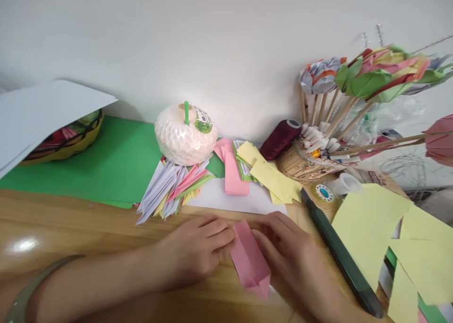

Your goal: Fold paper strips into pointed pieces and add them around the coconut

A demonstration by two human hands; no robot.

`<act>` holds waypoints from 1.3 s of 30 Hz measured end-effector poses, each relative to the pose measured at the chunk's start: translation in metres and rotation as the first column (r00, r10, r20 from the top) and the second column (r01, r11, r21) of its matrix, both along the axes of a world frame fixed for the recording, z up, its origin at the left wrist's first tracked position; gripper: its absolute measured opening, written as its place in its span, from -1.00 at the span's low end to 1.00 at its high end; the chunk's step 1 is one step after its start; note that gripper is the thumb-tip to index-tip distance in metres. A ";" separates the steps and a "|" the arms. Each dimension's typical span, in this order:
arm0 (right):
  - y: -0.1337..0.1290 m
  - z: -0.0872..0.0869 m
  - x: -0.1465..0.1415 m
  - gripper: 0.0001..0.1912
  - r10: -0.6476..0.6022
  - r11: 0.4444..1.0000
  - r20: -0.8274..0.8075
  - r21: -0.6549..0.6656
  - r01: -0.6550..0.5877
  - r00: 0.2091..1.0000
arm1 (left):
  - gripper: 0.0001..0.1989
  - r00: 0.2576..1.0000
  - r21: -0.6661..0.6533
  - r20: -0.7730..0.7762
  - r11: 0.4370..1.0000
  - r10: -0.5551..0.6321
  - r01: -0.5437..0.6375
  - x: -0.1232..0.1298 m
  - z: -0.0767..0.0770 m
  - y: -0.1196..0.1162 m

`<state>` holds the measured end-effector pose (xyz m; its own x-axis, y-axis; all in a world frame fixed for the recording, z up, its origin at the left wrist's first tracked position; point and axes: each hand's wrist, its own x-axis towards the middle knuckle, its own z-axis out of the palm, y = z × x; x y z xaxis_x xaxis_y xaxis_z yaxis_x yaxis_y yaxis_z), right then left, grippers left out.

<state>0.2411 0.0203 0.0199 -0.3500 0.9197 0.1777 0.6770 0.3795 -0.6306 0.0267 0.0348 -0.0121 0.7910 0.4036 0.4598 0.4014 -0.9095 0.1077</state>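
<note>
A piece of pink paper (pixel 250 257) with raised, folded edges is between my hands above the wooden table. My left hand (pixel 200 247) is closed, its curled fingers and thumb gripping the paper's upper left edge. On the other side, my right hand (pixel 292 252) pinches the upper right edge between thumb and fingers. The paper's lower end has a small turned-up corner and looks slightly blurred. Just beyond my hands lie a bundle of folded paper strips (pixel 170 186), pink paper rectangles (pixel 235 174) and yellow paper rectangles (pixel 274 179).
A wrapped coconut (pixel 182 136) stands by the wall on a green sheet (pixel 116 162). White sheets (pixel 53 110) cover a basket (pixel 74 146) at left. To the right are a dark cutter (pixel 339 252), yellow paper (pixel 368 228), a maroon thread spool (pixel 281 139) and paper flowers (pixel 385 72).
</note>
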 end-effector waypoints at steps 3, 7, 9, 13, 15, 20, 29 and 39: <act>0.003 -0.006 -0.004 -0.88 -0.049 0.995 0.038 -0.088 0.052 0.998 | -0.78 0.998 -0.010 -0.015 0.998 -0.057 0.056 0.000 -0.001 0.001; 0.001 -0.011 -0.007 -0.86 -0.056 0.991 0.015 -0.121 0.057 0.998 | -0.72 0.999 -0.037 -0.026 0.999 -0.040 0.039 -0.001 0.002 0.003; -0.001 -0.013 -0.006 -0.86 -0.051 0.993 0.012 -0.103 0.051 0.999 | -0.69 0.999 -0.029 -0.027 0.999 -0.044 0.044 -0.002 0.004 0.005; -0.004 -0.016 -0.002 -0.85 0.027 1.000 0.022 0.008 -0.027 0.999 | -0.69 0.995 -0.011 -0.057 0.997 -0.079 0.078 -0.005 0.004 0.007; -0.004 -0.017 0.000 -0.85 0.089 0.992 0.043 0.089 -0.093 0.995 | -0.68 0.993 -0.011 -0.082 0.997 -0.081 0.081 -0.006 0.005 0.008; -0.001 -0.012 0.005 -0.78 0.213 0.930 0.179 0.265 -0.256 0.960 | -0.69 0.991 0.008 -0.111 0.997 -0.069 0.070 -0.007 0.007 0.008; -0.001 -0.006 0.007 -0.62 0.295 0.845 0.358 0.335 -0.417 0.886 | -0.67 0.985 0.052 -0.159 0.995 -0.071 0.080 -0.010 0.005 0.007; -0.002 -0.002 0.005 -0.54 0.299 0.813 0.414 0.361 -0.456 0.860 | -0.67 0.975 0.065 -0.210 0.994 -0.075 0.090 -0.011 0.008 0.008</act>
<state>0.2458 0.0184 0.0175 -0.7615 0.5548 0.3351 0.5533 0.8257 -0.1097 0.0158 0.0425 -0.0040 0.9014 0.3039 0.3085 0.3310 -0.9429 -0.0381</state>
